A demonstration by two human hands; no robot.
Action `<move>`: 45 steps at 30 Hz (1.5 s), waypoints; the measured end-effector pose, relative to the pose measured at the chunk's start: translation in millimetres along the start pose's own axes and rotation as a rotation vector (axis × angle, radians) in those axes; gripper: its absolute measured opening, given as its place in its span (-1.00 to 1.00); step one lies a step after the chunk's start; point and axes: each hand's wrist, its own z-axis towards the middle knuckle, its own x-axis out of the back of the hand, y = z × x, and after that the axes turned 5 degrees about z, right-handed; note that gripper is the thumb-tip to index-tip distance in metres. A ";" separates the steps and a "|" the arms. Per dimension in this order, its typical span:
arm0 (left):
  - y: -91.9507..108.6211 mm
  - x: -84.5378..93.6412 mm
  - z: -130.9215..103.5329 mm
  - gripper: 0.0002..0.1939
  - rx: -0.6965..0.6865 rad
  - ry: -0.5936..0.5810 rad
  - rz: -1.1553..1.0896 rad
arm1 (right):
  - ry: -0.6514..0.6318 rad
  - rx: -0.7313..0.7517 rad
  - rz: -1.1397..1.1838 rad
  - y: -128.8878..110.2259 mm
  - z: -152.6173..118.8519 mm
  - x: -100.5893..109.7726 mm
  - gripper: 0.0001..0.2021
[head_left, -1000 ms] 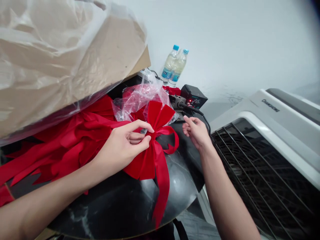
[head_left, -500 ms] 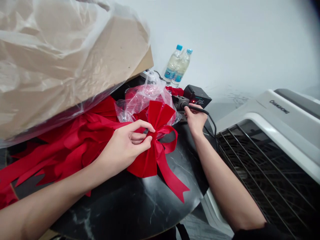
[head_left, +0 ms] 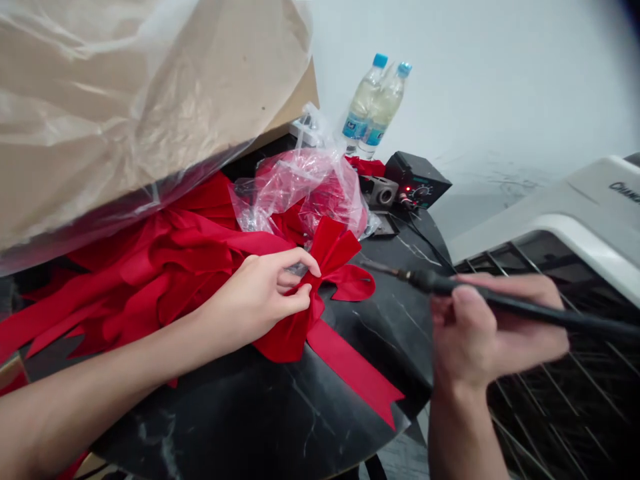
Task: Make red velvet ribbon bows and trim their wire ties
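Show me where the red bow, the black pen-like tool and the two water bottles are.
red bow [head_left: 336, 248]: head view, on its upper loop.
black pen-like tool [head_left: 505, 303]: head view, on the handle in the right hand [head_left: 493, 337].
water bottles [head_left: 375, 107]: head view, on the clear bodies.

The right hand [head_left: 493, 333] is smeared by motion blur, so its finger outlines around the iron [head_left: 500, 303] cannot be made out, and the iron's cord runs off the right edge. The left hand [head_left: 265, 300] covers the knot of the bow [head_left: 320, 300], hiding how it is fastened. A small grey thing shows between the left fingers (too small to tell what). The pile of ribbons [head_left: 150, 267] slips under the plastic-covered box [head_left: 125, 100], itself cut off at top and left. The cooler [head_left: 575, 213] is cropped at the right; its brand lettering is cut short. Bottle [head_left: 363, 103] labels are unreadable.
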 end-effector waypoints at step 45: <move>1.0 -5.8 -3.6 -0.83 -0.070 0.042 0.194 | -0.344 0.072 0.155 -26.3 -35.5 -7.0 -0.80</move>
